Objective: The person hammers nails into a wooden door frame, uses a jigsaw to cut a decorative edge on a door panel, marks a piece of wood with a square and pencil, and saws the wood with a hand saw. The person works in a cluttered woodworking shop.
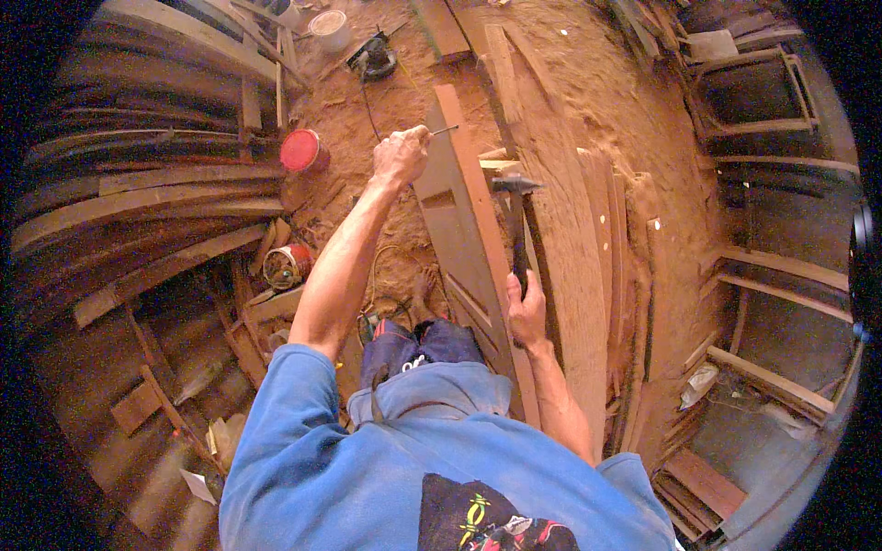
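Your left hand (401,156) is closed in a fist around a thin metal rod (445,129), which sticks out across the far end of the panelled door (453,216). The door stands on its long side in front of you, its narrow edge facing up; whether the rod touches that edge, you cannot tell from here. Your right hand (526,312) grips the hammer (519,225) by its handle on the right of the door, the head pointing away from you.

If the step is to drive the rod, turn it square to the door's edge first, since it lies nearly flat across it now. Pinch it lower and lighter, leaving your knuckles clear of the blow. Start with small taps, then swing from further down the handle. Steady the door too: it looks narrow-based, and your bare foot (424,289) is close on its left.
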`<move>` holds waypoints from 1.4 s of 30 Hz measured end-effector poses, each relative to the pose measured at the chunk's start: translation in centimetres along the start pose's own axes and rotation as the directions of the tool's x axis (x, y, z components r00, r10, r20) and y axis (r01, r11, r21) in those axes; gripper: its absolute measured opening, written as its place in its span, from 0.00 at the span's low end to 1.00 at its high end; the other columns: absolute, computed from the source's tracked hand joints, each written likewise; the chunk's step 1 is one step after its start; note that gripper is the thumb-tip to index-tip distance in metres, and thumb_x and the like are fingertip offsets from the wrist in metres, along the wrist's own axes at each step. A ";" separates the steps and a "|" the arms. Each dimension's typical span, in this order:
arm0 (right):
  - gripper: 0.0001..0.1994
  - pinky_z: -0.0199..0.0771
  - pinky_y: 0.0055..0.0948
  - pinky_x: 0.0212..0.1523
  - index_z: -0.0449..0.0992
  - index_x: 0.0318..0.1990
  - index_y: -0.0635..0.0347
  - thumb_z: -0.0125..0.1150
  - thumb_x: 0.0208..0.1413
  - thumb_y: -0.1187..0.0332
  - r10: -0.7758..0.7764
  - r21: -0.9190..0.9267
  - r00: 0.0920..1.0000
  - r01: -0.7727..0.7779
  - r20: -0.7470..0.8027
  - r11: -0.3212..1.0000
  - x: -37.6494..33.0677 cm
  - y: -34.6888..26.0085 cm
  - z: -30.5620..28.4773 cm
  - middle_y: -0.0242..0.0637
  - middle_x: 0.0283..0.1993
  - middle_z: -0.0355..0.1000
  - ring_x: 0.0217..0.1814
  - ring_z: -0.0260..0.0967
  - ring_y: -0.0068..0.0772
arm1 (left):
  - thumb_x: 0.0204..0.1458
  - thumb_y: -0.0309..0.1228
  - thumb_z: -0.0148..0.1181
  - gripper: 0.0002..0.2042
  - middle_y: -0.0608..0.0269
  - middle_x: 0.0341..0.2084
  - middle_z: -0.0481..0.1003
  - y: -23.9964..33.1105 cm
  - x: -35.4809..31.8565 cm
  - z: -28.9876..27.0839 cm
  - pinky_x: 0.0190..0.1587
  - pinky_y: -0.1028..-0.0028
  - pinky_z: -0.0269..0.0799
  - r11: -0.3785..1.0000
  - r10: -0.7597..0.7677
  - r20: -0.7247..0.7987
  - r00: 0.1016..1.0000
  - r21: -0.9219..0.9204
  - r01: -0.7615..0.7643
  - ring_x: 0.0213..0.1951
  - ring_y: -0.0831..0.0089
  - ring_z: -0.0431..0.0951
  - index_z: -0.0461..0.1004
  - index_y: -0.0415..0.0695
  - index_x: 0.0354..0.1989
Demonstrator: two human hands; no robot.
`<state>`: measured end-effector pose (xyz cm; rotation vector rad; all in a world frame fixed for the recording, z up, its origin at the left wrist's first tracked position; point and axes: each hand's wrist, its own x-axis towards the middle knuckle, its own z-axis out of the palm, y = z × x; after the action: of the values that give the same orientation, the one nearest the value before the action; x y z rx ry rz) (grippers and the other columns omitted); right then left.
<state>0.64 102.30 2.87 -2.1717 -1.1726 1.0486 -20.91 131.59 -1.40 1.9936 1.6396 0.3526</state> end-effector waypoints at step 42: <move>0.14 0.65 0.22 0.23 0.75 0.38 0.59 0.59 0.66 0.57 -0.099 -0.102 0.619 0.282 0.779 0.954 -3.8 -16.2 24.3 0.28 0.26 0.70 0.22 0.65 0.18 | 0.44 0.34 0.72 0.13 0.54 0.30 0.83 -14.3 -34.9 1.4 0.39 0.63 0.78 0.373 -0.574 -0.037 0.818 -0.901 0.222 0.33 0.63 0.83 0.80 0.40 0.34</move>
<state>-28.08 108.57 0.81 -1.6629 -1.9169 1.9225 -40.03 99.33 -5.91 0.7034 1.5728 1.1435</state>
